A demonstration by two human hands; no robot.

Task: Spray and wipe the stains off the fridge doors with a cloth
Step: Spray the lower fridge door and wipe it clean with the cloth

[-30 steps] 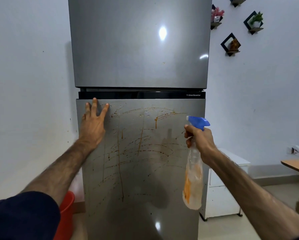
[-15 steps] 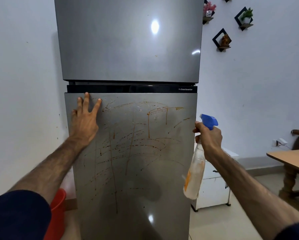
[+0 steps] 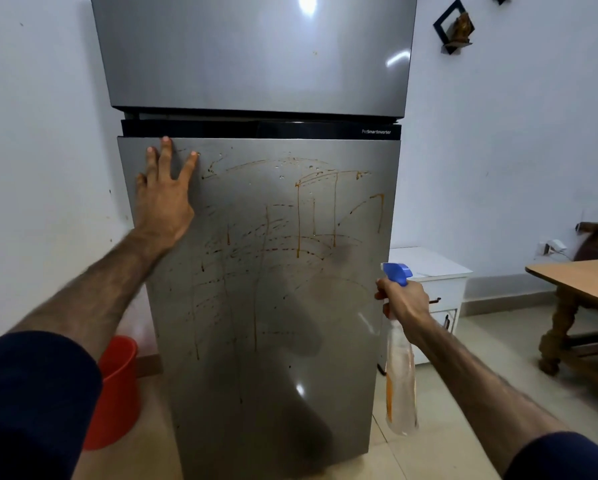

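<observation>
1. The left hand (image 3: 162, 199) lies flat against the upper left corner of the lower fridge door (image 3: 273, 306), its fingers (image 3: 166, 150) spread and released, holding nothing. It is best kept there as a brace so the door does not rock under the spray.
2. The right hand (image 3: 403, 301) grips the neck of the spray bottle (image 3: 399, 375), fingers clenched around it under the blue trigger head (image 3: 396, 271). The bottle hangs low beside the right edge of the door, apart from it, its nozzle facing left towards the steel.
3. The brown stains (image 3: 290, 237) run as arcs and long drips over the upper and middle door. The heaviest drips sit upper right, higher than the nozzle, so I judge the bottle should rise to that level before the trigger is squeezed.
4. Spraying from the top downward makes sense: runoff then wets the streaks below rather than leaving dry patches.
5. The nozzle should stay a little off the surface so the mist spreads, and the braced palm should stay clear of the wet area.
6. The upper door (image 3: 256, 53) shows only a few faint specks and needs far less liquid.
7. No cloth is in view, so one has to be fetched before wiping.
8. The red bucket (image 3: 117, 389) stands on the floor left of the fridge.
</observation>
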